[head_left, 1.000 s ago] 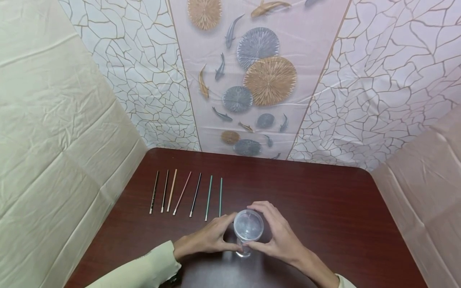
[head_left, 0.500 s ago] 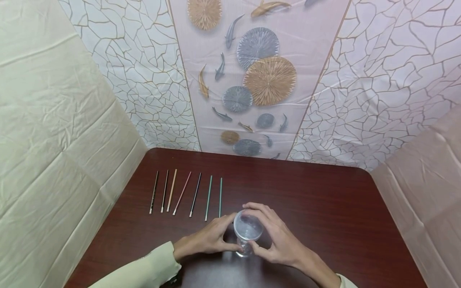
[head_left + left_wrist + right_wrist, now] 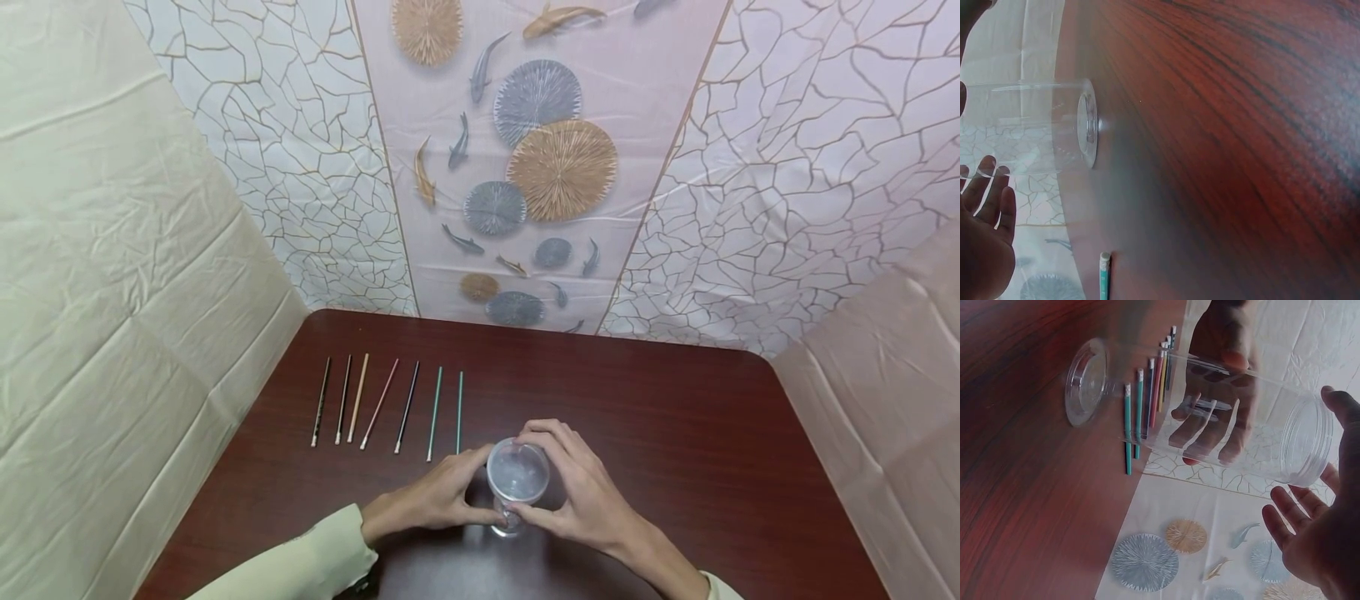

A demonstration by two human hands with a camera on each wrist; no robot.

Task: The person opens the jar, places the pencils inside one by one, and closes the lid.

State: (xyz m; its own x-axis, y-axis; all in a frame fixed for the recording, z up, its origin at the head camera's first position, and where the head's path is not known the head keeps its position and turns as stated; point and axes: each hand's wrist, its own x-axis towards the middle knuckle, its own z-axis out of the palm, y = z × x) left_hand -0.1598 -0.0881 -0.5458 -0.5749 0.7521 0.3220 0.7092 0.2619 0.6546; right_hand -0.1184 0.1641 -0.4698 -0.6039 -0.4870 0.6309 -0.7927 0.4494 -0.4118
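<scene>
A tall clear jar [image 3: 1154, 403] with a round translucent lid [image 3: 517, 472] stands upright near the front middle of the table. My left hand [image 3: 448, 493] holds its body from the left, the thumb on the near side. From the right, my right hand [image 3: 581, 492] grips the lid, thumb at the near edge and fingertips round the far edge. In the right wrist view, the left hand's fingers show through the jar wall. The jar's base [image 3: 1089, 124] appears in the left wrist view, close to the tabletop.
Several pencils [image 3: 407, 407] lie in a spread row left of the jar, white ends toward me. The nearest, a green one [image 3: 460, 412], is partly covered by the left hand. A patterned cloth [image 3: 562, 167] hangs behind the dark red table [image 3: 675, 417], with beige cloth at both sides.
Half a second ago the right fingers reached farther left over the lid; now they have come back right and the thumb has slid left. The left hand and jar stay in place.
</scene>
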